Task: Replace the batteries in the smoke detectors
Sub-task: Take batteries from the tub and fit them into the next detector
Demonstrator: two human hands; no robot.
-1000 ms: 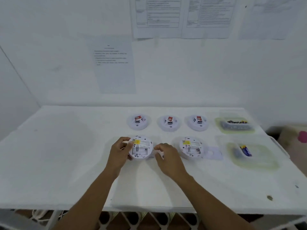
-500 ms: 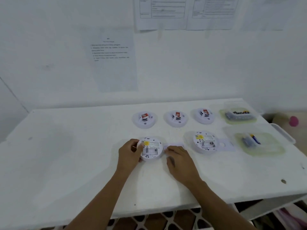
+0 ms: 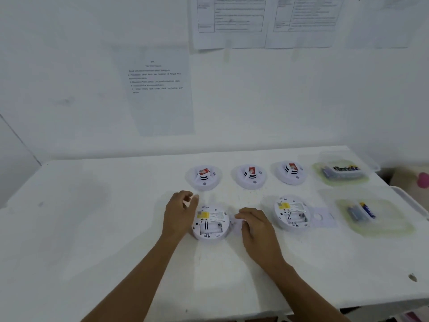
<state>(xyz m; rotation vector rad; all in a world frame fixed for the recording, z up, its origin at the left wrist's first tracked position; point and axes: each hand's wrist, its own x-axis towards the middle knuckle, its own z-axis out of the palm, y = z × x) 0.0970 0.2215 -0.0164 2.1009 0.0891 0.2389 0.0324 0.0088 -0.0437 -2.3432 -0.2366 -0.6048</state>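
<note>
**Left hand off the detector's rim**

Half a second ago the left hand (image 3: 180, 212) clasped the left rim of the open smoke detector (image 3: 210, 225). Now it has lifted clear toward that detector's far-left edge, fingers loosely curled, with nothing seen in them. The right hand (image 3: 255, 225) lies palm down on the table (image 3: 92, 228) just right of the detector. Its fingers are relaxed, their tips over a white piece I cannot make out.

The open smoke detector lies back up near the table's front, battery bay uncovered, with a yellow label too small to read. To its right lies a second detector (image 3: 291, 212), also back up and yellow-labelled, with a loose cover plate (image 3: 321, 217) against its right side. Beyond the open detector stand three detectors (image 3: 250, 174) in a row, each with a red sticker whose writing is unreadable.

Far right of it, the near container (image 3: 394, 226) holds a few batteries (image 3: 361, 211), one of them blue and yellow. The far container (image 3: 362, 180) behind holds more. Printed sheets (image 3: 160, 89) hang on the wall behind, their text blurred.
</note>
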